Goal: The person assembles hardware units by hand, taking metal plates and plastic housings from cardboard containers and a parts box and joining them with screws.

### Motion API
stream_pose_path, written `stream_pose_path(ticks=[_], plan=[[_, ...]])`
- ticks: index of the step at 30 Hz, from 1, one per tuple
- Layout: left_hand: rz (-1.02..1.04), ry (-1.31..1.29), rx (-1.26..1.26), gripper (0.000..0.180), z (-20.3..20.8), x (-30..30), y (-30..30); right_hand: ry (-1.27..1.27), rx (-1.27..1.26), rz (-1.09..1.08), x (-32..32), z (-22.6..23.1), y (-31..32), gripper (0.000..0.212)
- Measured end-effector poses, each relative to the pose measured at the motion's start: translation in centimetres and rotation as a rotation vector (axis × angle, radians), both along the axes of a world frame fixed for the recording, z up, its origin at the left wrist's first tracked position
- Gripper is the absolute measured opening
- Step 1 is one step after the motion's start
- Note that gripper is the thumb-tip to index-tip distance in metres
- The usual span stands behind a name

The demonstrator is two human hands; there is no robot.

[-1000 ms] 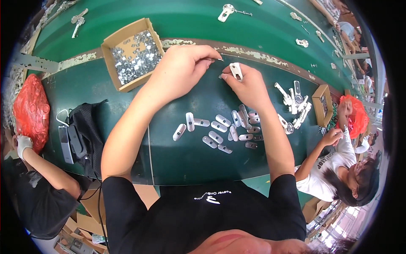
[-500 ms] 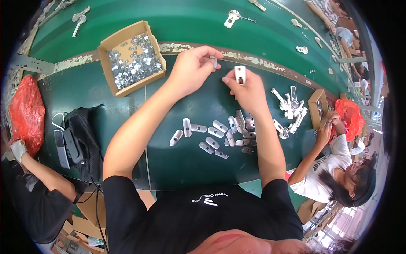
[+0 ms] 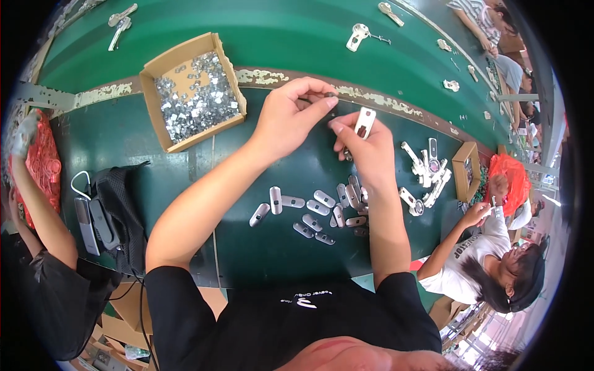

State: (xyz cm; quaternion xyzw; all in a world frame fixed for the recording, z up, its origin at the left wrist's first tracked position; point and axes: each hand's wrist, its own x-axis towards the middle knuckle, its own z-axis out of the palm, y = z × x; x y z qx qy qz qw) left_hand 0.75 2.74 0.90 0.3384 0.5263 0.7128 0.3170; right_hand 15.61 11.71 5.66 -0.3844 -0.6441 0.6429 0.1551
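While held close together at upper centre of frame, found both occupied: with the left hand [image 3: 286,119], pinching a small dark piece [image 3: 331,95] between thumb and fingertips; with the right hand [image 3: 371,151], gripping a slotted white part [image 3: 365,123], tilted, just right of that pinch. Noted below, at centre: loose silver oval plates [image 3: 276,201] on the green table [image 3: 266,253]. Noted right of centre: piled white assemblies [image 3: 440,184]. Recorded at upper left: an open cardboard box [image 3: 207,134], containing small metal pieces [image 3: 198,114]. Observed farther left: a red plastic bag [image 3: 46,167].
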Motion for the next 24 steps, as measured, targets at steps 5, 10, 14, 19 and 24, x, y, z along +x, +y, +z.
stream_pose_path(ticks=[5, 10, 14, 19, 24], plan=[[0.004, -0.19, 0.065, 0.007, 0.7, 0.9, -0.1, 0.234, -0.133, -0.074, -0.1, -0.3, -0.6, 0.011], [-0.11, 0.042, -0.079, 0.012, 1.0, 1.3, -0.6, 0.352, 0.0, -0.135, -0.1, -0.3, 0.1, 0.01], [-0.079, 0.203, -0.161, 0.016, 1.3, 1.3, -0.7, 0.337, 0.096, -0.135, -0.4, -0.8, -0.1, 0.01], [-0.159, 0.286, -0.249, 0.013, 1.1, 1.0, -1.3, 0.282, 0.161, -0.067, 0.0, -1.5, 0.5, 0.008], [-0.221, 0.35, -0.203, 0.013, 0.7, 0.2, -1.2, 0.241, 0.033, -0.078, 0.1, -1.5, 0.8, 0.012]])
